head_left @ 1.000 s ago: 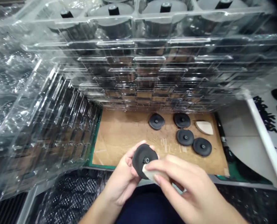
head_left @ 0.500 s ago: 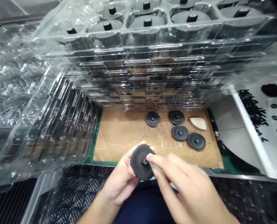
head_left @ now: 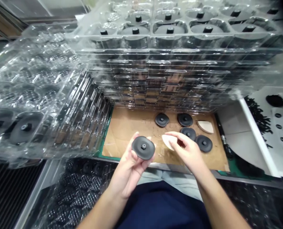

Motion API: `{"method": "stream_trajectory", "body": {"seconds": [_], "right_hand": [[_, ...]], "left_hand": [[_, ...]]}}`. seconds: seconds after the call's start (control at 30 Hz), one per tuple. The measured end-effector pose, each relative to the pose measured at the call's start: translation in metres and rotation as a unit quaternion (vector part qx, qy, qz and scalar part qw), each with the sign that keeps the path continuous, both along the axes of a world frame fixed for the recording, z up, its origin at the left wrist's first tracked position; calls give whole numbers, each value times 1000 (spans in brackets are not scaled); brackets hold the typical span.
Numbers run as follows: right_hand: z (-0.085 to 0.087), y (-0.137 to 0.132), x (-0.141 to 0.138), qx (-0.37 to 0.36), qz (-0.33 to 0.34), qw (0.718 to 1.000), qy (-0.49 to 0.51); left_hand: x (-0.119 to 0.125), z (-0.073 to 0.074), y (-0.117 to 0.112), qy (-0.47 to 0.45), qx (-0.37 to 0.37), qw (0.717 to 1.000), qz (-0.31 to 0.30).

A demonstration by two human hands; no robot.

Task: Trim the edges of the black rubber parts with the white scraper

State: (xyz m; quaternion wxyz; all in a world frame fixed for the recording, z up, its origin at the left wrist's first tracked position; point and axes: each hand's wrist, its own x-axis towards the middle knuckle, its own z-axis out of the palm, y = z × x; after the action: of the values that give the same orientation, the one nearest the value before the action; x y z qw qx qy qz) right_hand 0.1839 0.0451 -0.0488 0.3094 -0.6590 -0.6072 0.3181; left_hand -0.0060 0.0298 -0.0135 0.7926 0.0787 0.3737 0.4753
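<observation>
My left hand (head_left: 131,165) grips a dark grey rounded disc (head_left: 138,152) by its edges, its flat face up and a short black stem standing at the centre. To the right, my right hand (head_left: 187,149) pinches a thin white pointed piece (head_left: 168,140) between thumb and fingers, apart from the disc. What the piece is made of I cannot tell. On the cardboard sheet (head_left: 122,127) lie similar discs (head_left: 161,120), several in all, one partly behind my right hand. A second pale pointed piece (head_left: 205,126) rests at their right.
Tall stacked clear plastic trays (head_left: 155,73) rise behind the cardboard, discs in their top pockets. More clear trays (head_left: 67,105) are stacked at left. A white-edged panel (head_left: 260,136) stands at right, with a heap of small black parts (head_left: 258,111) beyond it.
My right hand has drawn away from the disc to the right, bringing the white piece into view. My left hand still holds the disc, now slightly higher. The view has shifted left.
</observation>
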Motion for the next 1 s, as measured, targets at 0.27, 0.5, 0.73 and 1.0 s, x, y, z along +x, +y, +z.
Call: {"method": "stream_trajectory", "body": {"seconds": [0.27,0.5,0.73,1.0], "right_hand": [[-53,-40,-22,6,7,997,-78],[-24,-17,-16,5,7,996,-86],[67,-18,-65,122,125,983,51],[71,-16,-70,120,183,975,43]], "left_hand": [[-15,-4,-6,14,-12,998,62],[-18,-4,-3,19,-22,996,89],[-19,-6,-8,53,23,992,111],[-19,-9,-11,55,39,992,110]]}}
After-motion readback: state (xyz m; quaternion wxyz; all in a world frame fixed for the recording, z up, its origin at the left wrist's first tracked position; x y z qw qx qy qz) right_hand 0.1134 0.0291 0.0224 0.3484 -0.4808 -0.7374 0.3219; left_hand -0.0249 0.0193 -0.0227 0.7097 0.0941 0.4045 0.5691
